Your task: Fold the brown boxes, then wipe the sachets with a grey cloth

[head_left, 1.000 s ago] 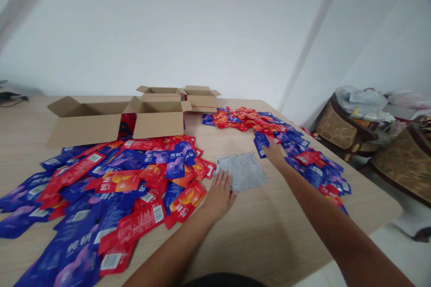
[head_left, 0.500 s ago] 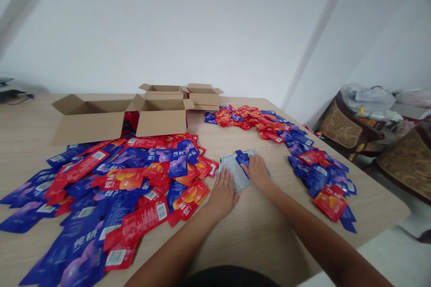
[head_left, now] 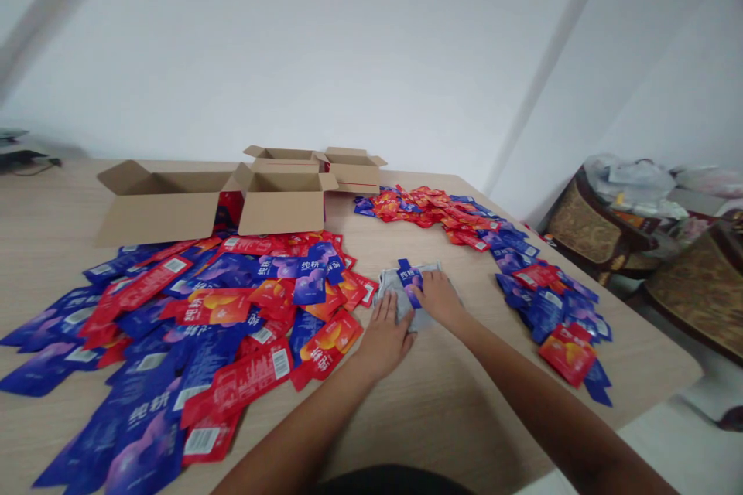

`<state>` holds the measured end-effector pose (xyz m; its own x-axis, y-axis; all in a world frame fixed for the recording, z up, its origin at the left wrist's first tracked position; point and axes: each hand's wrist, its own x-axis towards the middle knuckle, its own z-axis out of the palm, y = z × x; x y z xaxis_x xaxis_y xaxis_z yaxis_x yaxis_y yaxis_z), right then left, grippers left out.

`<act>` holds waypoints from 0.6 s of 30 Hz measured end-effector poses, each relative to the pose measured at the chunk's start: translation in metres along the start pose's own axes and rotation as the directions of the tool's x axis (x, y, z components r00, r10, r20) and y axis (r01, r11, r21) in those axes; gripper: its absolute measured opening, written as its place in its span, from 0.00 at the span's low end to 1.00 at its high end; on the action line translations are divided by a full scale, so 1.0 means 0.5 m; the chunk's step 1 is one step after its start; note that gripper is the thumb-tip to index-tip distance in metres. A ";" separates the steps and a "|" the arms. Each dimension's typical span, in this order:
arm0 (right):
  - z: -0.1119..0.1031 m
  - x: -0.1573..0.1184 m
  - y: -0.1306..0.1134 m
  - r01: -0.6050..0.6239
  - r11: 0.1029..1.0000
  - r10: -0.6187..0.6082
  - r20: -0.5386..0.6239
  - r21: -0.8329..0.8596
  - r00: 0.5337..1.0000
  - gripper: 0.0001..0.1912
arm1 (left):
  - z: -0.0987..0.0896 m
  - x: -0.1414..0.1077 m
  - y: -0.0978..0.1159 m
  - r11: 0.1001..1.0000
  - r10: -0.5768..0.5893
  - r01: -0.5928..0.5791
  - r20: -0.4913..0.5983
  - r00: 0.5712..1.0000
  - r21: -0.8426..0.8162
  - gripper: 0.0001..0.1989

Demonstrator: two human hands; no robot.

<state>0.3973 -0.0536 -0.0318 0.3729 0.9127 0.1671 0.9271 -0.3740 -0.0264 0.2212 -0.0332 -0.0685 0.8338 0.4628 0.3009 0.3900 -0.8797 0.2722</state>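
Observation:
A light grey cloth (head_left: 427, 320), apparently a small bag with a pale cord along its edge, lies flat on the table in front of me. On top of it rests a blue packet (head_left: 409, 278) with white lettering, roughly lengthwise to me. My left hand (head_left: 384, 334) is spread flat over the cloth's left side, thumb apart from the fingers. At the packet's right edge, my right hand (head_left: 439, 297) has its fingers bent onto it and holds it against the cloth; the fingertips are partly hidden.
Left of my hands spreads a big heap of red and blue packets (head_left: 220, 305). Behind it stand several open cardboard boxes (head_left: 282, 213). More packets (head_left: 426, 203) curve along the table's (head_left: 650, 348) back and right side. Chairs (head_left: 592, 220) with plastic bags stand beyond the right edge.
The blue packet has shifted left on the cloth and turned from slanted to nearly straight, my right hand moving left with it. My left hand stays on the cloth.

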 end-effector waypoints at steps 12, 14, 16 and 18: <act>-0.063 0.036 0.048 -0.135 0.990 0.135 -0.001 0.036 0.991 0.19 | -0.015 -0.005 0.004 1.000 0.022 -0.022 -0.012 1.000 -0.016 0.23; -0.065 0.009 0.014 0.006 0.999 -0.004 -0.072 0.034 0.997 0.23 | -0.019 -0.005 0.008 0.999 0.043 -0.044 -0.042 0.998 -0.008 0.23; -0.045 -0.020 -0.014 0.175 0.984 -0.172 -0.072 0.040 0.983 0.24 | -0.020 -0.004 0.011 0.999 0.054 -0.054 -0.045 0.998 -0.002 0.22; -0.011 -0.038 -0.028 0.287 0.957 -0.286 -0.020 0.051 0.958 0.23 | -0.020 -0.001 0.011 0.999 0.048 -0.048 -0.015 0.999 -0.004 0.18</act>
<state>0.3767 -0.0666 -0.0291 0.0911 0.9780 0.1878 0.9958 -0.0875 -0.0274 0.2191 -0.0373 -0.0581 0.8455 0.4220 0.3271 0.3484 -0.9003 0.2610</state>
